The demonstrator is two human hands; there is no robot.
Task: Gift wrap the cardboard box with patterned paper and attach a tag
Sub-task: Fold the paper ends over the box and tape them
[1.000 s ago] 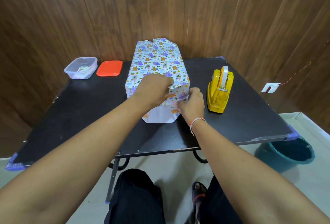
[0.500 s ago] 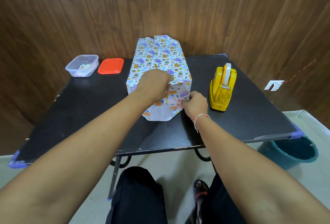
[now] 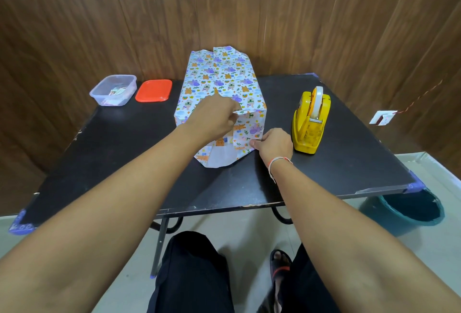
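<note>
Box [image 3: 219, 88] body wrapped, near end half-folded: left hand [image 3: 212, 120] pinching top flap, right hand [image 3: 274, 141] pressing side flap beside tape [image 3: 310, 120]; taping, far end, tag left.

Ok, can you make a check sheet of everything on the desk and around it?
Surface: black table, scuffed front edge, purple corner guards.
Job's things: box in patterned paper, near end flaps half folded; yellow tape dispenser to its right; no tag seen.
Clutter: clear tub holding small items, orange lid beside it.
Hands: left hand presses the top flap; right hand pinches the lower right flap.
Cables: reddish wire running to a wall socket.
Surroundings: wood-panel wall, teal bucket on the floor.
</note>
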